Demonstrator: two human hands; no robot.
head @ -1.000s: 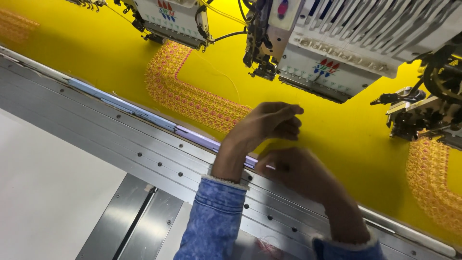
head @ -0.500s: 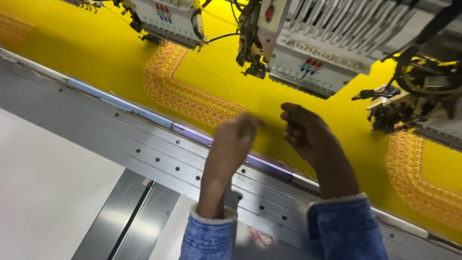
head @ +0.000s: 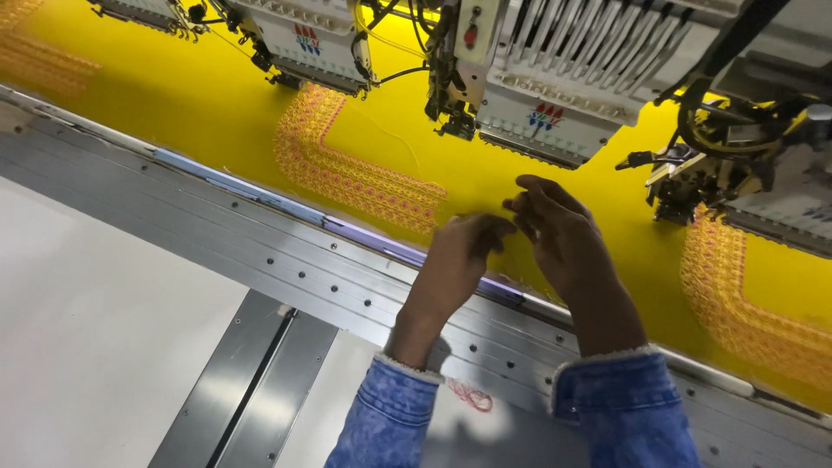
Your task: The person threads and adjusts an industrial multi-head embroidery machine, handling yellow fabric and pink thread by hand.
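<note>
Yellow stretched fabric lies past the grey metal frame rail's far edge; my left hand and right hand meet over it, fingers pinched narrow, contents too small to tell.

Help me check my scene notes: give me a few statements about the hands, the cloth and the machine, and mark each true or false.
1. Both hands, left hand and right hand, are over the yellow cloth. True.
2. The cloth is plain, with no stitching. False: orange L-shaped embroidery runs across it.
3. The sleeves are blue denim. True.
4. The left hand holds scissors. False: no tool shows in either hand; the fingertips are pinched close together.
5. An embroidery head hangs above the hands. True.
6. The metal rail lies beyond the cloth. False: it lies between the cloth and the person.
</note>
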